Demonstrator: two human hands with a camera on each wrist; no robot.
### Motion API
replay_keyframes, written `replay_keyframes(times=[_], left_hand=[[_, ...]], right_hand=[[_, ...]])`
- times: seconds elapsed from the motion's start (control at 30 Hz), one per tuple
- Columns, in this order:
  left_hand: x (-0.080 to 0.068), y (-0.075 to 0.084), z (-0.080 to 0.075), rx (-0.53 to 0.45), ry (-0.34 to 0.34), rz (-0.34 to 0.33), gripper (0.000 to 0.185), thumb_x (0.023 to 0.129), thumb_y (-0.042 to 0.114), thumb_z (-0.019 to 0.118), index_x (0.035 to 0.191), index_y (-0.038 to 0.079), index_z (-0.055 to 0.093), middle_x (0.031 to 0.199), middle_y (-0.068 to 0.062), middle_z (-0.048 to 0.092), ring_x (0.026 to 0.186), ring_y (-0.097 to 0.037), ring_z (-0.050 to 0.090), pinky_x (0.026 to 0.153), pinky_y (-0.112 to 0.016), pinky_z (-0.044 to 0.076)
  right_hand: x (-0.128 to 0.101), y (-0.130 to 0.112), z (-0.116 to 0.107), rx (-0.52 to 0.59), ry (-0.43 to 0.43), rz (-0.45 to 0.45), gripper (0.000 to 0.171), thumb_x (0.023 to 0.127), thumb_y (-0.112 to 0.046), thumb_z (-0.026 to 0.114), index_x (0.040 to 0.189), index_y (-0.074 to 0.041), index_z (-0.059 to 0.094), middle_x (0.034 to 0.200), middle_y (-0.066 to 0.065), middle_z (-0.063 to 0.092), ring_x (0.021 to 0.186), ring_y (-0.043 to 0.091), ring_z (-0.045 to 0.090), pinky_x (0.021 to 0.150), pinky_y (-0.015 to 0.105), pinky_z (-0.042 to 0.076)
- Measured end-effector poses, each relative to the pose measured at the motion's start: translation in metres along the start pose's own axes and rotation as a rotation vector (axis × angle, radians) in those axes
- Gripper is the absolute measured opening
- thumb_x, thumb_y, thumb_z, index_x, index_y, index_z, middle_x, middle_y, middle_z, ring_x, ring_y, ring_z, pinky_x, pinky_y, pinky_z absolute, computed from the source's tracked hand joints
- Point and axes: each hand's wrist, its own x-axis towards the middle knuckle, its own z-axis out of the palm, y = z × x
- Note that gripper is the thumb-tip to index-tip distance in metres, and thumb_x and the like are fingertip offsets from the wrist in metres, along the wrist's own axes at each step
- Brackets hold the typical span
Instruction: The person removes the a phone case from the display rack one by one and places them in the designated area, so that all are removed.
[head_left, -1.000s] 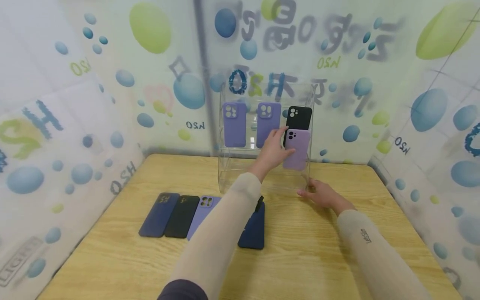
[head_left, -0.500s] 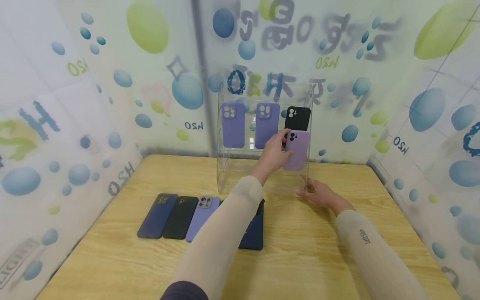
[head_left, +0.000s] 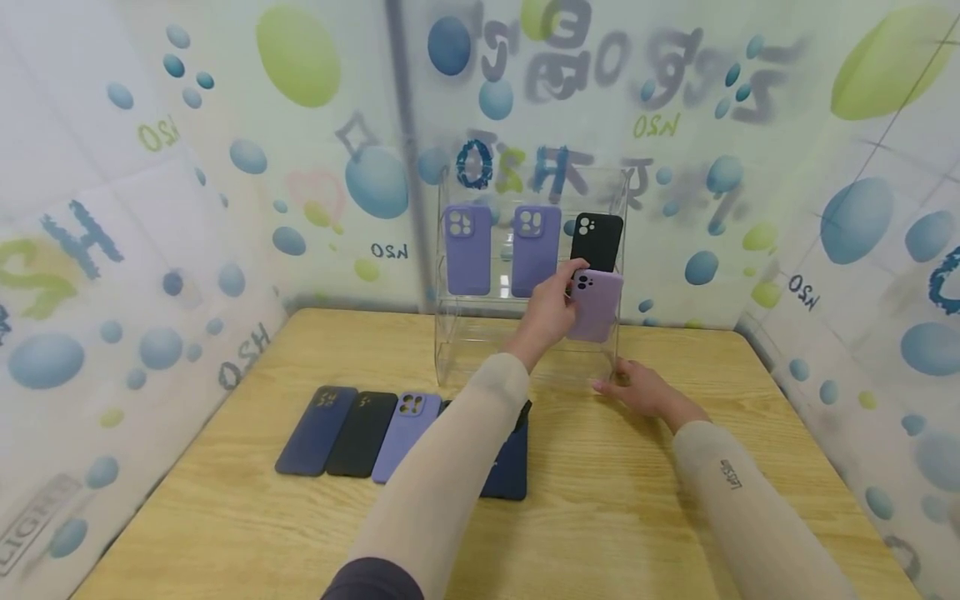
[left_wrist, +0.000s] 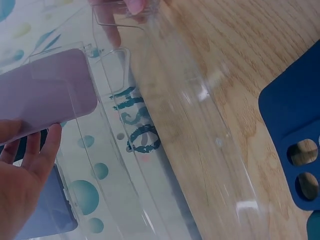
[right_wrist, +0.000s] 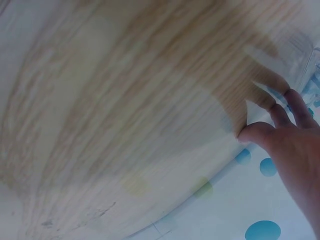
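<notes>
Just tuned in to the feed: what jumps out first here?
The left hand holds a pale lilac phone case against the clear acrylic display stand at the table's far edge, right side, below a black case. The right hand rests at the stand's base. More cases lie in a row on the wooden table.

Bare table (head_left: 637, 517) lies open at the near right; phone cases (head_left: 360, 433) seemingly crowd the near left, clear stand (head_left: 465, 350) blocks the far edge.

Tabletop (head_left: 645, 517): wood grain. Near its left edge lie a navy case (head_left: 307, 431), black case (head_left: 362, 433) and purple case (head_left: 403, 435), side by side. Bubble-print sheeting (head_left: 135, 208) surrounds.
</notes>
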Motion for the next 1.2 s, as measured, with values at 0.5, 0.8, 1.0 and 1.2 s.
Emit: replay_keyframes(times=[0.5,0.8,1.0,1.2], left_hand=[[0.003,-0.002,-0.007,-0.013,0.144,0.055,0.060,0.089,-0.002,0.058,0.136,0.034,0.047,0.106,-0.001,0.066,0.077,-0.012,0.062,0.066,-0.025,0.051],[0.005,-0.006,-0.021,-0.073,0.182,0.050,0.063,0.089,-0.004,0.060,0.136,0.035,0.047,0.109,-0.004,0.066,0.092,-0.016,0.069,0.075,-0.031,0.059],[0.003,-0.001,-0.035,-0.139,0.164,0.013,0.064,0.090,-0.004,0.059,0.136,0.038,0.046,0.113,-0.004,0.064,0.099,-0.020,0.070,0.075,-0.034,0.060],[-0.005,0.003,-0.050,-0.186,0.150,0.029,0.058,0.092,-0.001,0.059,0.135,0.036,0.047,0.116,-0.004,0.063,0.097,-0.018,0.068,0.072,-0.031,0.060]], right_hand=[[-0.002,0.002,0.003,0.011,0.028,-0.034,0.090,0.094,-0.059,0.053,0.153,0.003,0.024,0.152,0.036,0.027,0.141,0.054,0.026,0.114,0.065,0.024],[-0.004,-0.001,0.002,0.012,0.028,-0.026,0.089,0.095,-0.057,0.053,0.153,0.004,0.024,0.152,0.036,0.027,0.141,0.054,0.026,0.114,0.065,0.024],[-0.005,-0.003,0.001,0.010,0.015,-0.002,0.091,0.094,-0.060,0.052,0.154,0.002,0.023,0.153,0.035,0.026,0.141,0.054,0.025,0.114,0.066,0.023],[-0.005,-0.004,0.002,0.005,0.012,-0.008,0.091,0.095,-0.060,0.050,0.155,0.001,0.020,0.154,0.035,0.023,0.142,0.054,0.023,0.114,0.066,0.023]])
